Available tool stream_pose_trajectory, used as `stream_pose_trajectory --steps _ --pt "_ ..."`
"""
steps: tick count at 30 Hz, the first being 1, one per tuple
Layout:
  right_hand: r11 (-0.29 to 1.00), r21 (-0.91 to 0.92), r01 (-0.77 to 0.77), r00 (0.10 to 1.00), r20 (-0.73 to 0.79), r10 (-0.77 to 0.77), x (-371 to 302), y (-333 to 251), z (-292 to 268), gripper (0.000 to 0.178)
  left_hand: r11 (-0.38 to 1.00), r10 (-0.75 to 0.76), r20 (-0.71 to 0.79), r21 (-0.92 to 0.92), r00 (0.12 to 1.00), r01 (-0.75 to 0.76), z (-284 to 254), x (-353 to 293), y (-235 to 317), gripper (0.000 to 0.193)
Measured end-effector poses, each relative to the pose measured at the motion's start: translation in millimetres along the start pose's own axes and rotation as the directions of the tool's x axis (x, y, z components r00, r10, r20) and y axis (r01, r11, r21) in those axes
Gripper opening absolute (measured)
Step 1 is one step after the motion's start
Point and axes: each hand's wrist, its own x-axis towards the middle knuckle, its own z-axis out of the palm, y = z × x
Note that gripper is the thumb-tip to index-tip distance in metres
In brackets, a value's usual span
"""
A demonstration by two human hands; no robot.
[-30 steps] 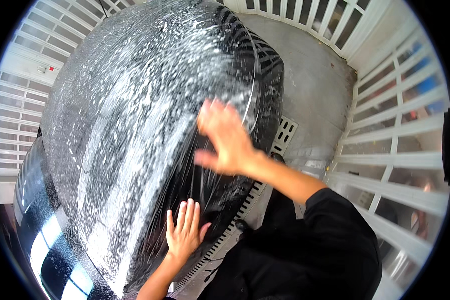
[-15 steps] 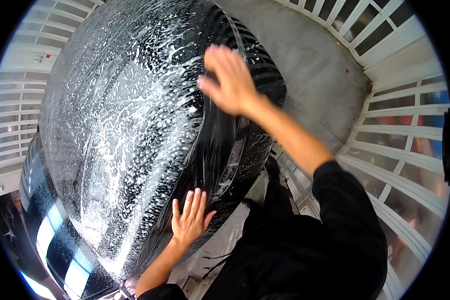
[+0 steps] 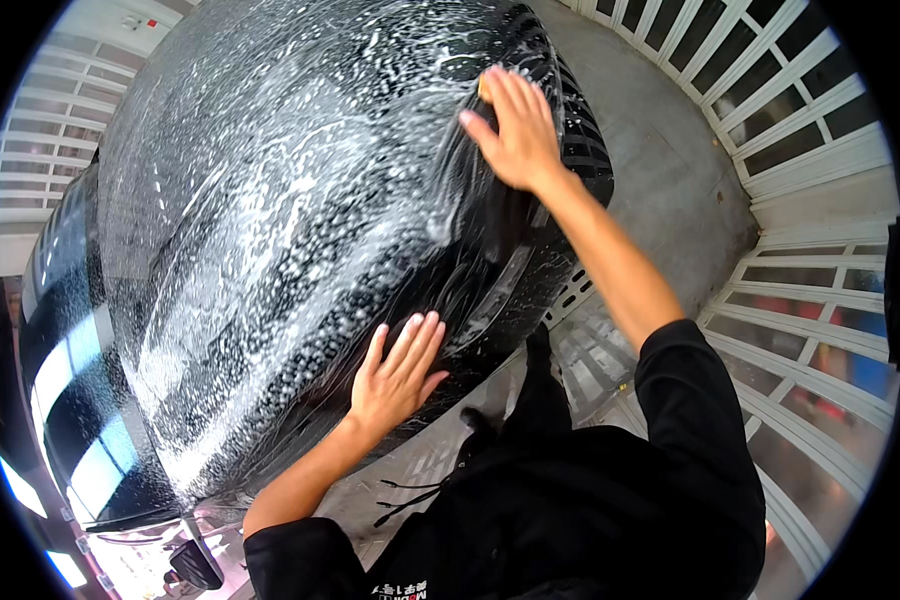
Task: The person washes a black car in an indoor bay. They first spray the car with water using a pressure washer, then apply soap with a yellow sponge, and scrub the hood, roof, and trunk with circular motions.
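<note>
Black bodywork of a car, its hood, fills the middle and is covered in white foam and drops. My right hand lies over the far right part of the hood, its fingers close together and pressed down. Under its fingertips a sliver of a small yellow piece shows; most of it is hidden. Around that hand the foam is smeared into thin streaks. My left hand rests flat on the wet dark panel nearer to me, fingers outstretched, with nothing in it.
A dark, glossy windshield curves along the left. Grey concrete floor lies beyond the car's front. White slatted panels stand to the right and far left. My leg is close beside the car.
The view has shifted. My right hand has moved away to the upper right, and the yellow piece under it now shows. My left hand stays flat on the panel.
</note>
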Motion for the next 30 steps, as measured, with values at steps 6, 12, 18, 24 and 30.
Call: stream_pose_trajectory --steps 6,12,18,24,30 --pt "0.997 0.008 -0.081 0.968 0.238 0.077 -158.4 -234.4 -24.5 0.089 0.996 -0.076 -0.025 0.037 0.997 0.076 18.1 -144.2 -7.1 0.071" --pt "0.974 0.186 0.128 0.889 0.415 -0.196 -287.8 -413.8 -23.7 0.079 0.985 -0.17 -0.121 0.024 0.978 0.174 47.2 -315.9 -23.6 0.077" --pt "0.962 -0.071 -0.263 0.962 0.054 0.267 -206.8 -262.8 -37.3 0.087 0.948 -0.317 -0.06 -0.003 0.946 0.318 59.5 -431.3 -19.5 0.08" --pt "0.98 0.068 0.185 0.922 0.334 -0.197 -271.7 -345.6 -42.6 0.087 0.978 -0.208 -0.078 -0.013 0.975 0.207 43.6 -330.0 -11.7 0.078" --pt "0.949 -0.098 -0.301 0.951 0.05 0.307 -153.2 -151.5 -39.5 0.086 0.997 -0.069 -0.082 -0.03 0.994 0.067 21.4 -222.1 -22.6 0.08"
